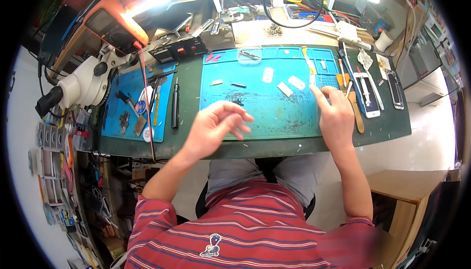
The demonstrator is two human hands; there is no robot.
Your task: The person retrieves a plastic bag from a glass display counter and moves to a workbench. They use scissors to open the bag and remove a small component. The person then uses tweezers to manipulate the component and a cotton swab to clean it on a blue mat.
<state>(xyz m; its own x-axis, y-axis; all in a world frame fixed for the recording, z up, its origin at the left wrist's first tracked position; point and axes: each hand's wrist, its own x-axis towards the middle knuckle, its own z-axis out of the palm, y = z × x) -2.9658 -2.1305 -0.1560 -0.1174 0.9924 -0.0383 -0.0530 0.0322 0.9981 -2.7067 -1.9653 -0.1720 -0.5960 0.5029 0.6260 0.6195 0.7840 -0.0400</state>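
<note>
My left hand point(216, 124) hovers over the near left edge of a blue work mat point(265, 122), fingers loosely bent and apart, holding nothing that I can see. At the mat's right side, my right hand point(335, 114) has its index finger stretched toward the lower end of a thin white-and-orange strip point(309, 63). Whether the fingertip touches the strip is unclear. Between the hands lie small pale flat pieces, including a rectangular piece point(284, 89) and a rounded white card point(296, 82). A short dark rod point(238, 85) and a clear small box point(249, 55) lie farther left.
A white microscope point(81, 85) and an orange multimeter point(115, 24) stand at the left. A second blue mat point(130, 119) carries tools, beside a black screwdriver point(175, 104). At the right are a white phone point(367, 95), a dark phone point(394, 89) and a wooden-handled brush point(356, 112).
</note>
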